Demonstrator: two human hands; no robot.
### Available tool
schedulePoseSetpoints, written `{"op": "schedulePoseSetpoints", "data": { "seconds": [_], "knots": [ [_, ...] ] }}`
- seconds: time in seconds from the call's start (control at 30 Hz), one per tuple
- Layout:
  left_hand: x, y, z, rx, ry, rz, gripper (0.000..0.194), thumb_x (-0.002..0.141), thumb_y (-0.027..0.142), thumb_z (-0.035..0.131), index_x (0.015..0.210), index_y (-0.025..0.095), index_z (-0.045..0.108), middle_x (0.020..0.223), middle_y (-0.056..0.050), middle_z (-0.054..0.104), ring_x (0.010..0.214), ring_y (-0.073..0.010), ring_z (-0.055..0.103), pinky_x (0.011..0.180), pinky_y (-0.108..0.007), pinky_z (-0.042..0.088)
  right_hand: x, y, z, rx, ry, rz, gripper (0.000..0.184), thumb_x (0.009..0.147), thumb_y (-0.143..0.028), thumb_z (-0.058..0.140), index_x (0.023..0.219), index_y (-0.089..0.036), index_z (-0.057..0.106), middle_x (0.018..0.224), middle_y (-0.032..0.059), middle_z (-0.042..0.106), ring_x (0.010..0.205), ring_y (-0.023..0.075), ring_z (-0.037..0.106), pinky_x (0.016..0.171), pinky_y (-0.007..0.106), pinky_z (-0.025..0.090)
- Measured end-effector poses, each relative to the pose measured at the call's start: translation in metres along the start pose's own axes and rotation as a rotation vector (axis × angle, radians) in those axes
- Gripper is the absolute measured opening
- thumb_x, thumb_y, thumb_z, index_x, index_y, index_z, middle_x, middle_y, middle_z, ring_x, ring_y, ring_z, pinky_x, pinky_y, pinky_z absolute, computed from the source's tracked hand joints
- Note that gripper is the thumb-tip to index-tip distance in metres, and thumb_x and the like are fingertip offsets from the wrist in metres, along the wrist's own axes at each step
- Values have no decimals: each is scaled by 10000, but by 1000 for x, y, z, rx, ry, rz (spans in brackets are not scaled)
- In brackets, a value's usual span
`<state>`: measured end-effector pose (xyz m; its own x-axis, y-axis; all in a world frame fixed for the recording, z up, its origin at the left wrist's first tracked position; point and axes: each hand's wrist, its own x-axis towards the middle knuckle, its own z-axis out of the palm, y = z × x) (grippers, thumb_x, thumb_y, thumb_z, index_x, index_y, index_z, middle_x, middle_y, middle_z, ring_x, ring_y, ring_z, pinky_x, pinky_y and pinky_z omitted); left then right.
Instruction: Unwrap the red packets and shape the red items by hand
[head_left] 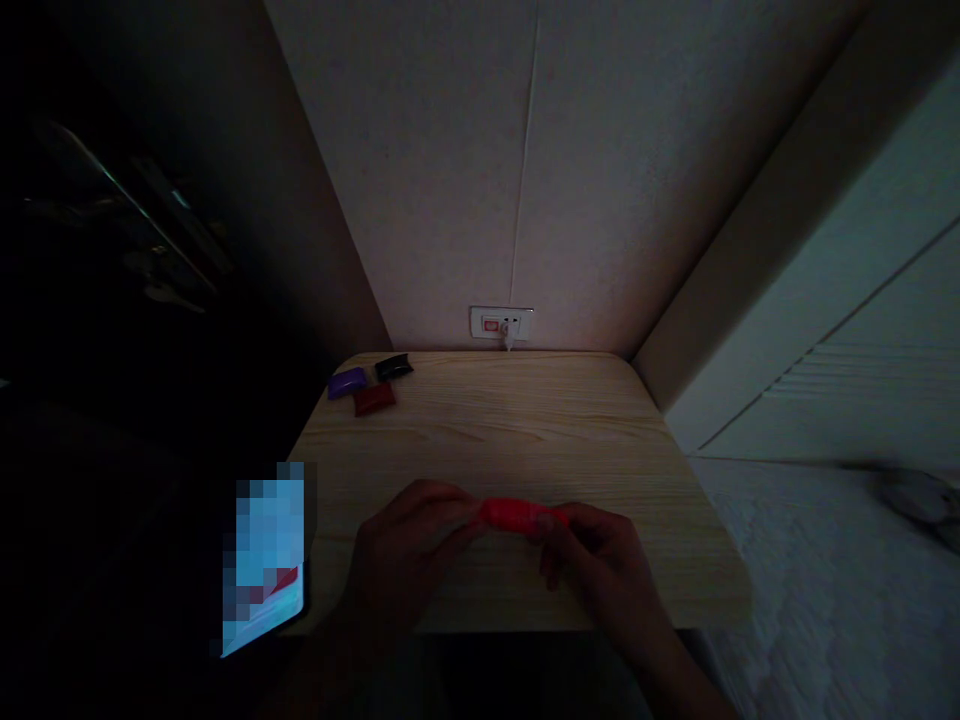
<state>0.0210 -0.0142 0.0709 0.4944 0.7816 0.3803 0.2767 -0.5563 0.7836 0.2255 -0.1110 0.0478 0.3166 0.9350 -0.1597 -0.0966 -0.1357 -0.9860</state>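
Observation:
A bright red, elongated packet (514, 515) is held level just above the front part of the wooden tabletop. The fingers of my left hand (409, 540) pinch its left end. My right hand (596, 555) grips the other end between thumb and fingers. The dim light hides the packet's finer details. Three small packets lie together at the table's back left corner: a purple packet (347, 383), a black packet (394, 367) and a dark red packet (374, 399).
The pale wooden table (517, 420) stands against a wall with a socket (501, 324) and a plug in it. A lit phone screen (270, 540), partly pixelated, is at the left edge. A dark door with keys (172, 295) stands left, a white panel (847, 350) right.

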Motion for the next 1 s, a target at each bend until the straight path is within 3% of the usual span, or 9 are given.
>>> {"op": "schedulePoseSetpoints", "data": {
  "seconds": [0.13,0.27,0.37,0.43,0.63,0.73,0.8,0.9,1.0],
  "knots": [
    [1,4,2,-168,28,-62,132,832,146,753,820,249,836,836,-33,786,762,-166,727,711,-234,555,0,1,1,99,-57,33,387,846,-501,778,676,-154,745,513,18,657,449,103,587,465,197,464],
    [-2,2,12,-534,34,-303,53,748,214,829,698,212,809,683,-19,709,627,-137,648,577,-203,503,0,8,4,389,-147,205,399,759,-505,844,658,-135,734,578,25,685,407,82,552,388,181,434],
    [-5,-2,20,-827,53,-490,152,743,310,832,682,185,769,622,1,638,580,-115,585,552,-196,482,2,11,6,515,-156,319,398,704,-481,883,639,-125,717,582,27,687,366,77,526,336,179,406],
    [-6,-3,22,-835,56,-541,160,744,331,834,750,184,770,675,-6,673,626,-126,617,596,-203,509,4,10,6,519,-149,326,400,695,-468,891,627,-118,710,564,26,676,361,76,520,328,177,406],
    [-2,0,20,-507,60,-524,197,727,274,834,912,214,802,894,-47,795,812,-196,732,723,-241,572,5,6,4,422,-153,289,426,753,-510,847,669,-121,696,612,31,685,384,72,524,348,176,421],
    [-2,-2,19,-418,64,-516,140,786,327,779,843,206,823,831,-56,804,776,-205,735,715,-251,570,1,7,1,245,-161,189,429,839,-542,764,729,-133,697,584,20,657,420,87,542,389,184,443],
    [-2,-5,19,-412,68,-525,144,791,339,774,793,204,824,772,-49,797,734,-198,725,685,-243,556,-3,6,-4,64,-78,26,338,859,-482,768,827,-153,703,596,3,638,484,101,570,440,186,462],
    [-4,-11,18,-448,46,-540,166,794,339,779,724,192,812,695,-37,771,675,-175,691,648,-226,525,-9,2,-12,-182,-12,-313,187,875,-314,777,1009,-205,705,840,35,684,638,122,622,553,219,519],
    [-5,-14,19,-518,23,-560,191,797,344,787,697,183,800,660,-28,750,645,-153,664,632,-211,503,-13,-3,-16,-355,-135,-540,177,929,-201,687,1097,-247,717,1132,88,655,814,157,672,696,278,575]
  ]
}}
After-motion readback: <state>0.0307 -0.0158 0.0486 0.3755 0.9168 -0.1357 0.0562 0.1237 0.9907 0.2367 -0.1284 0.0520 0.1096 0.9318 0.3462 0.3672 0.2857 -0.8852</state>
